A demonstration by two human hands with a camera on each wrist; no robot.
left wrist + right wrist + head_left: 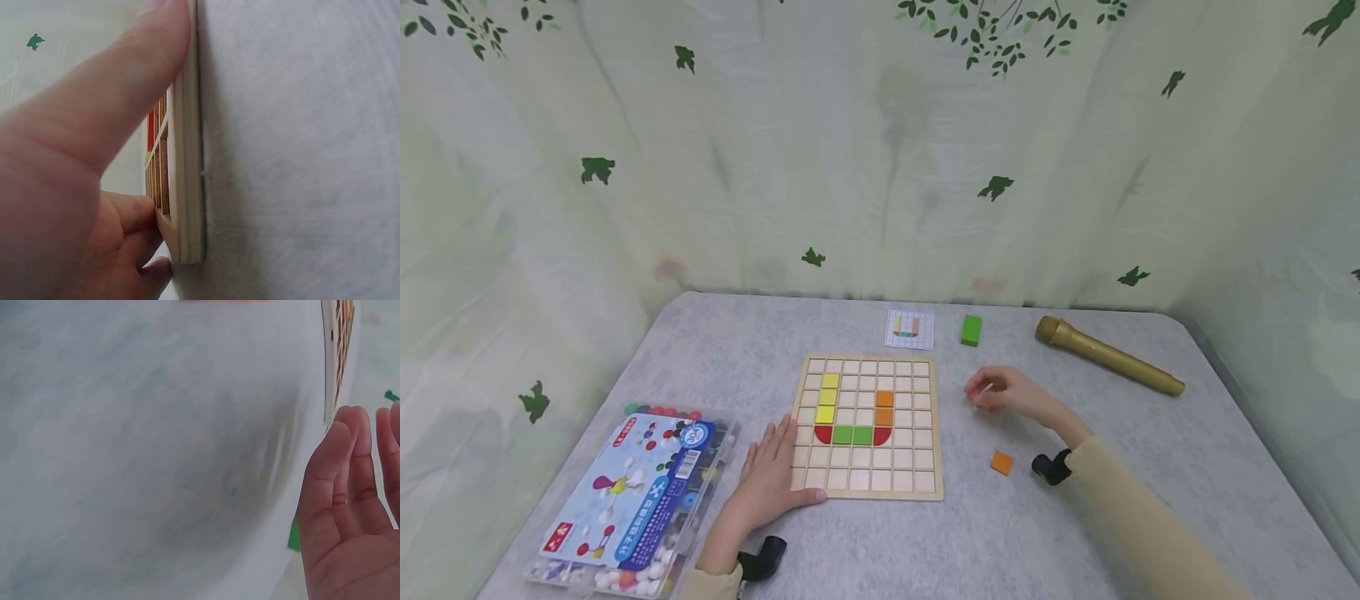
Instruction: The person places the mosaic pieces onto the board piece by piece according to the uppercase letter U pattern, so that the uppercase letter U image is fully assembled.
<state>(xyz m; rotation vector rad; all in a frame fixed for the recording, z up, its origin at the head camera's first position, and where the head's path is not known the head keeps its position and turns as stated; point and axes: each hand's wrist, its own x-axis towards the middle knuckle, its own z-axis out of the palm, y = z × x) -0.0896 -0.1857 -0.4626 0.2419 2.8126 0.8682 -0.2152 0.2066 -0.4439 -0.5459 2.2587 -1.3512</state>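
A wooden grid board (900, 479) lies on the table. On it, yellow tiles (826, 414), red rounded tiles (882, 436), green tiles (842, 435) and orange tiles (885, 417) form a U. My left hand (769, 475) rests along the board's left side, fingers at the edge and thumb at the near corner; the thumb (119, 87) lies over the rim in the left wrist view. To the right of the board, my right hand (1011, 392) hovers with loosely bent fingers, nothing between them in the right wrist view. A loose orange tile (1002, 462) lies nearer than that hand.
Behind the board are a small pattern card (909, 330) showing a coloured U and a green block (971, 331). A gold microphone-shaped object (1108, 356) lies at the far right. On the left stands a clear plastic case (632, 492) of coloured balls, under a printed cover.
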